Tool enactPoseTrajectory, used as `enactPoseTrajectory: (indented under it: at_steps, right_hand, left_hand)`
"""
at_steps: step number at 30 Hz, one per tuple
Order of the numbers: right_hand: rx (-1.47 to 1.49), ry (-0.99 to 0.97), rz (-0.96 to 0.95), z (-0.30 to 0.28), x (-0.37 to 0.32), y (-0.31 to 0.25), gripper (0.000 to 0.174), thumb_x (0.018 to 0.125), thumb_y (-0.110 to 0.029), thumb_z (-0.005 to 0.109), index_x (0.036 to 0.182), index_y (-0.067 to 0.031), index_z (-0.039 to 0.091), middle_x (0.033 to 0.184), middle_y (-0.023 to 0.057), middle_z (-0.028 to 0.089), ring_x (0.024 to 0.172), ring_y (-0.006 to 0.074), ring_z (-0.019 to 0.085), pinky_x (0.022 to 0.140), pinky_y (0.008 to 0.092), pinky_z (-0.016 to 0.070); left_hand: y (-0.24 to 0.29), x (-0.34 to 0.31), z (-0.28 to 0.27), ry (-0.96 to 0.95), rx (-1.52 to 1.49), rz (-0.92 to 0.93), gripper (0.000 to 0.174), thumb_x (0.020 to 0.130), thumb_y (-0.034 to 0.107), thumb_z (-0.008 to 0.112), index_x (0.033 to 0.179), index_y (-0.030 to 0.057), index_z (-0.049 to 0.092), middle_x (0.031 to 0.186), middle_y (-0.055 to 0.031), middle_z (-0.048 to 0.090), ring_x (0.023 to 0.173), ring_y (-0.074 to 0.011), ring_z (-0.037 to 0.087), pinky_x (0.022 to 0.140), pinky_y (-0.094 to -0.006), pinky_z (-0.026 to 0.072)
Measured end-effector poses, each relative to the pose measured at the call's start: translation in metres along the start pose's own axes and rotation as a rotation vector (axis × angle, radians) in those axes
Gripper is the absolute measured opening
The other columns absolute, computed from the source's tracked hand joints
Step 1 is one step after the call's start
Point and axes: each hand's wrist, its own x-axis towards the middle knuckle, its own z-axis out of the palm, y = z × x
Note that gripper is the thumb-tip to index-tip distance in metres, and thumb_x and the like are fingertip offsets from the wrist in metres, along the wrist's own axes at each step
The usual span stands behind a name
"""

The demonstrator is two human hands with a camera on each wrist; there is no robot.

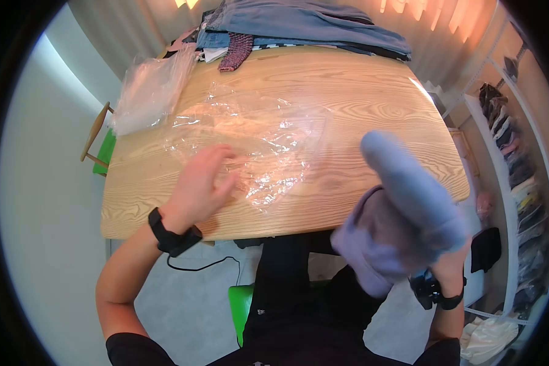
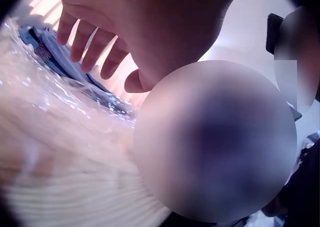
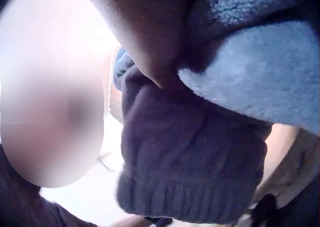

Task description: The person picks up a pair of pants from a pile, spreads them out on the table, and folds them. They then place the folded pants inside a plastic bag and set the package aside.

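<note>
My left hand point(image 1: 201, 183) hovers with loosely spread fingers at the near left of a clear plastic bag point(image 1: 268, 140), which lies crumpled and shiny on the wooden table point(image 1: 372, 91). In the left wrist view the left hand point(image 2: 115, 26) holds nothing. Off the table's near right corner, my right hand point(image 1: 452, 265) grips a bulky blue-lavender knit garment point(image 1: 409, 195), blurred in the head view. Fuzzy light-blue fabric and a darker ribbed section of the garment point(image 3: 195, 157) show in the right wrist view; its folds hide the right fingers.
A stack of flat clear plastic bags point(image 1: 152, 91) lies at the table's far left. Folded clothes point(image 1: 305, 24), mostly blue, are piled along the back edge. A rack with hanging clothes point(image 1: 518, 165) stands at the right. A green seat point(image 1: 241, 308) is below me.
</note>
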Motion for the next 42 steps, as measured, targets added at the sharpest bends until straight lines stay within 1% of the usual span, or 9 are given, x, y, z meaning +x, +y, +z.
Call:
enactPoseTrajectory:
  at_steps: [10, 16, 22, 24, 31, 35, 38, 39, 42]
  right_hand:
    - [0.976, -0.083, 0.667, 0.021, -0.012, 0.015, 0.044, 0.085, -0.024, 0.061, 0.121, 0.0003, 0.055, 0.115, 0.0136, 0.062, 0.101, 0.0256, 0.062, 0.090, 0.0378, 0.0488]
    - [1.564, -0.035, 1.094, 0.041, -0.010, 0.013, 0.060, 0.091, -0.039, 0.049, 0.136, 0.0007, 0.042, 0.130, 0.0156, 0.054, 0.113, 0.0275, 0.056, 0.096, 0.0406, 0.0463]
    - [1.591, 0.007, 1.109, 0.043, -0.012, 0.011, 0.060, 0.089, -0.035, 0.052, 0.136, 0.0012, 0.041, 0.128, 0.0165, 0.055, 0.112, 0.0290, 0.057, 0.097, 0.0404, 0.0462]
    - [1.598, 0.005, 1.104, 0.045, -0.015, 0.014, 0.062, 0.087, -0.033, 0.054, 0.137, 0.0019, 0.039, 0.129, 0.0175, 0.054, 0.113, 0.0294, 0.056, 0.099, 0.0404, 0.0452]
    - [1.644, -0.283, 1.106, 0.041, -0.035, 0.021, 0.065, 0.084, -0.032, 0.054, 0.137, 0.0031, 0.039, 0.129, 0.0191, 0.054, 0.113, 0.0303, 0.056, 0.100, 0.0404, 0.0440]
    - [1.659, -0.444, 1.157, 0.032, -0.047, 0.024, 0.065, 0.083, -0.032, 0.054, 0.136, 0.0034, 0.040, 0.128, 0.0195, 0.054, 0.113, 0.0306, 0.057, 0.100, 0.0403, 0.0439]
    - [1.657, -0.536, 1.205, 0.105, 0.065, -0.022, 0.065, 0.083, -0.032, 0.053, 0.136, 0.0037, 0.040, 0.128, 0.0198, 0.054, 0.113, 0.0309, 0.057, 0.100, 0.0402, 0.0438]
    - [1.655, -0.565, 1.225, 0.043, -0.038, 0.024, 0.066, 0.082, -0.032, 0.053, 0.136, 0.0038, 0.040, 0.128, 0.0199, 0.054, 0.113, 0.0309, 0.057, 0.100, 0.0402, 0.0438]
    - [1.643, -0.652, 1.271, 0.074, -0.010, -0.008, 0.066, 0.082, -0.032, 0.053, 0.135, 0.0040, 0.041, 0.127, 0.0203, 0.055, 0.113, 0.0312, 0.057, 0.100, 0.0401, 0.0437]
  left_hand:
    - [0.053, 0.025, 0.053, 0.000, 0.062, 0.241, 0.053, 0.077, 0.024, 0.073, 0.120, 0.0011, 0.053, 0.115, -0.0191, 0.059, 0.108, -0.0358, 0.056, 0.093, -0.0423, 0.0456]
    - [0.042, 0.041, 0.036, -0.179, -0.070, -0.086, 0.036, 0.083, 0.008, 0.065, 0.115, -0.0003, 0.052, 0.099, -0.0136, 0.065, 0.090, -0.0260, 0.064, 0.069, -0.0353, 0.0526]
    - [0.048, 0.051, 0.009, 0.457, -0.692, -0.097, 0.019, 0.092, 0.002, 0.056, 0.109, 0.0069, 0.049, 0.100, -0.0084, 0.065, 0.086, -0.0172, 0.064, 0.055, -0.0239, 0.0502]
    - [0.052, 0.054, -0.012, 0.851, -0.863, -0.127, 0.020, 0.093, 0.006, 0.058, 0.108, 0.0066, 0.045, 0.109, -0.0106, 0.062, 0.099, -0.0175, 0.061, 0.072, -0.0288, 0.0538]
    - [0.016, 0.034, 0.019, 1.131, -1.411, -0.424, 0.013, 0.094, 0.005, 0.056, 0.094, 0.0107, 0.045, 0.108, -0.0090, 0.059, 0.108, -0.0205, 0.060, 0.089, -0.0389, 0.0509]
    - [0.037, 0.011, 0.076, 0.654, -1.335, -0.683, 0.030, 0.094, 0.008, 0.057, 0.122, 0.0040, 0.048, 0.111, -0.0081, 0.057, 0.100, -0.0178, 0.058, 0.088, -0.0343, 0.0511]
    - [0.049, -0.008, 0.104, 0.324, -1.105, -0.670, 0.044, 0.095, 0.015, 0.057, 0.134, 0.0002, 0.043, 0.109, -0.0049, 0.057, 0.097, -0.0111, 0.057, 0.081, -0.0257, 0.0488]
    - [0.055, -0.015, 0.110, 0.149, -0.974, -0.538, 0.046, 0.096, 0.015, 0.056, 0.136, -0.0015, 0.040, 0.107, -0.0041, 0.057, 0.092, -0.0098, 0.056, 0.079, -0.0247, 0.0476]
    - [0.068, -0.017, 0.094, -0.151, -0.931, -0.315, 0.048, 0.097, 0.015, 0.054, 0.139, -0.0021, 0.038, 0.100, -0.0025, 0.056, 0.082, -0.0077, 0.051, 0.074, -0.0234, 0.0449]
